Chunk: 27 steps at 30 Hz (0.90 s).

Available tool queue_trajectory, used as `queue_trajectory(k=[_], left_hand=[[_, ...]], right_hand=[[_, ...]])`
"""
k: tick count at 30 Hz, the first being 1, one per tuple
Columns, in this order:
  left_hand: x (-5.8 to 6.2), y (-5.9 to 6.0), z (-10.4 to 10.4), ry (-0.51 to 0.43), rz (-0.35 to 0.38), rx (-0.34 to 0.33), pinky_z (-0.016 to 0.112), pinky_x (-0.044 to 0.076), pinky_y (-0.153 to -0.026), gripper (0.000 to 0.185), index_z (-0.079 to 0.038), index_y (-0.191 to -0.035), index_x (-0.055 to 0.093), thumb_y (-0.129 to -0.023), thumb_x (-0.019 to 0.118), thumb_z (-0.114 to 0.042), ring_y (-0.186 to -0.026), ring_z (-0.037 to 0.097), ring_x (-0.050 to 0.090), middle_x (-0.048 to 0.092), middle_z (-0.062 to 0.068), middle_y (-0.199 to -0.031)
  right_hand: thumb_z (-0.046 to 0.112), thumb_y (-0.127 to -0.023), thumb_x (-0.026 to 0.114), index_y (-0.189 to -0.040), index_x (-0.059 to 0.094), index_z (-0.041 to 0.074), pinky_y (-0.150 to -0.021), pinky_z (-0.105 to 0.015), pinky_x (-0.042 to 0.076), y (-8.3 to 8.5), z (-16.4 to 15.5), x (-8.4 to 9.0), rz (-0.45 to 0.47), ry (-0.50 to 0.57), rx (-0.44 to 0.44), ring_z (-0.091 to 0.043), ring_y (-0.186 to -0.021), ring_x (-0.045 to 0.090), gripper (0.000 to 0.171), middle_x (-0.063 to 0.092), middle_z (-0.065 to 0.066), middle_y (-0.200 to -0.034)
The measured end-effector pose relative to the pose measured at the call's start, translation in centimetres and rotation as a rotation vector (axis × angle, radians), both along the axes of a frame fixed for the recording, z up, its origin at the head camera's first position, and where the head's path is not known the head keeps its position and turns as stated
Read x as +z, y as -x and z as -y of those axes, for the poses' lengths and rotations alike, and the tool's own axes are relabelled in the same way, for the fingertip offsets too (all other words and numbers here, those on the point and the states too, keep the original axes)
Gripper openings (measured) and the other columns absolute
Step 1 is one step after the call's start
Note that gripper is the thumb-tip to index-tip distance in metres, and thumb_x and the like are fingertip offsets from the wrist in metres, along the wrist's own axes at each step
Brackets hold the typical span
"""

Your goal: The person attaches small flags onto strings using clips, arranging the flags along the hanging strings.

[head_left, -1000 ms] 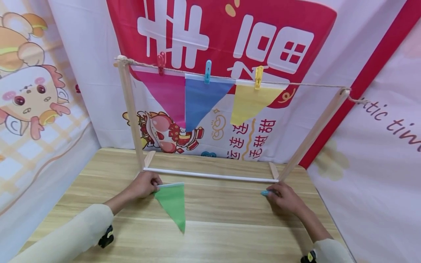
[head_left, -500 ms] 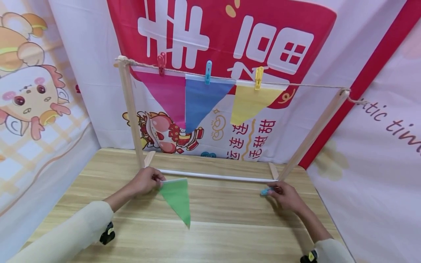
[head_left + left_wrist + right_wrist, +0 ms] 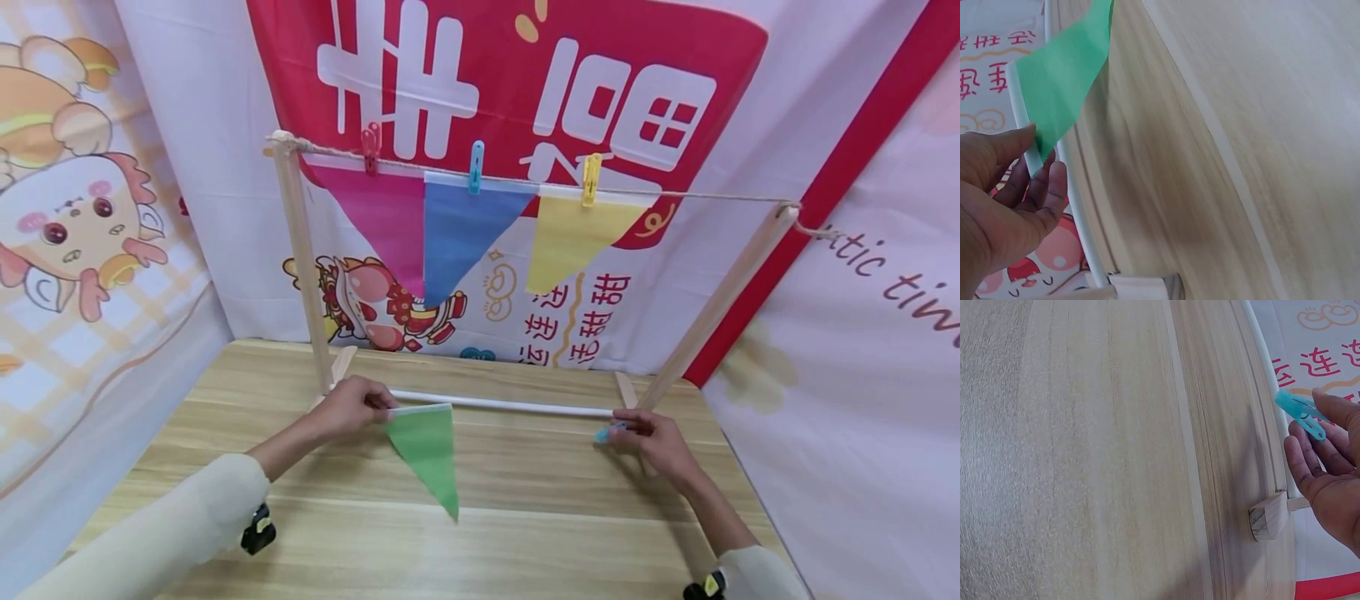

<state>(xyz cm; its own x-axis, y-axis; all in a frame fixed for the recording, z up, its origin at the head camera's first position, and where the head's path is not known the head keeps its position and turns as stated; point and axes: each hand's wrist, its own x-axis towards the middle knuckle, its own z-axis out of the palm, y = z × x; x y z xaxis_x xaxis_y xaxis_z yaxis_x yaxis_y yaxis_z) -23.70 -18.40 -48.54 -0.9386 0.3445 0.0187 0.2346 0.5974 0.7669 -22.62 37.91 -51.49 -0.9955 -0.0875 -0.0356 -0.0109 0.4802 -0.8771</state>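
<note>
A green triangular pennant with a white top edge hangs from my left hand, whose thumb and fingers pinch its corner. In the left wrist view the thumb presses on the white strip of the pennant. My right hand holds a light-blue clothespin between thumb and fingers, near the frame's right post. Above, a twine line carries a magenta pennant, a blue pennant and a yellow pennant, clipped by a red clothespin, a blue clothespin and a yellow clothespin.
The wooden frame's left post and right post hold the twine. A white rod joins them low down. All stands on a wood-grain table before a printed cloth backdrop.
My left hand has lifted the green pennant and moved it to the right. My right hand has risen slightly with the clothespin.
</note>
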Motion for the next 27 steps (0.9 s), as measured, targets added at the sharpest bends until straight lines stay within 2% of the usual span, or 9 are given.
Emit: queue_trajectory(k=[4, 11, 20, 27], left_hand=[[0.2, 0.1, -0.8, 0.004, -0.012, -0.022, 0.025, 0.06, -0.079, 0.012, 0.0, -0.11, 0.085, -0.1, 0.083, -0.005, -0.087, 0.011, 0.071, 0.085, 0.005, -0.096], [1.1, 0.5, -2.1, 0.014, 0.016, 0.002, 0.031, 0.058, -0.084, 0.006, -0.01, -0.109, 0.086, -0.104, 0.082, -0.012, -0.092, 0.015, 0.068, 0.081, 0.0, -0.097], [2.8, 0.4, -3.5, -0.046, 0.049, 0.01, 0.032, 0.059, -0.083, 0.01, -0.01, -0.113, 0.085, -0.106, 0.081, -0.015, -0.095, 0.018, 0.068, 0.081, 0.004, -0.103], [3.9, 0.3, -4.2, -0.097, 0.039, 0.016, 0.034, 0.064, -0.086, 0.01, -0.009, -0.114, 0.085, -0.106, 0.08, -0.012, -0.095, 0.017, 0.075, 0.082, 0.005, -0.103]], right_hand=[[0.02, -0.105, 0.084, -0.145, 0.07, -0.006, -0.092, -0.015, 0.061, 0.0, 0.0, 0.1, -0.01, 0.01, 0.01, 0.004, -0.103, 0.075, 0.05, 0.079, -0.025, -0.135], [0.022, -0.106, 0.083, -0.144, 0.071, -0.005, -0.092, -0.014, 0.061, -0.1, -0.2, 0.8, -0.015, 0.022, 0.016, 0.002, -0.103, 0.077, 0.048, 0.08, -0.025, -0.133], [0.006, -0.105, 0.08, -0.136, 0.072, -0.014, -0.089, -0.019, 0.066, -0.1, -0.3, 1.5, -0.054, 0.091, 0.025, 0.0, -0.095, 0.078, 0.037, 0.08, -0.031, -0.125], [0.011, -0.106, 0.081, -0.137, 0.074, -0.01, -0.089, -0.017, 0.064, 0.1, -0.2, 2.6, -0.062, 0.008, 0.02, 0.002, -0.096, 0.076, 0.038, 0.081, -0.028, -0.127]])
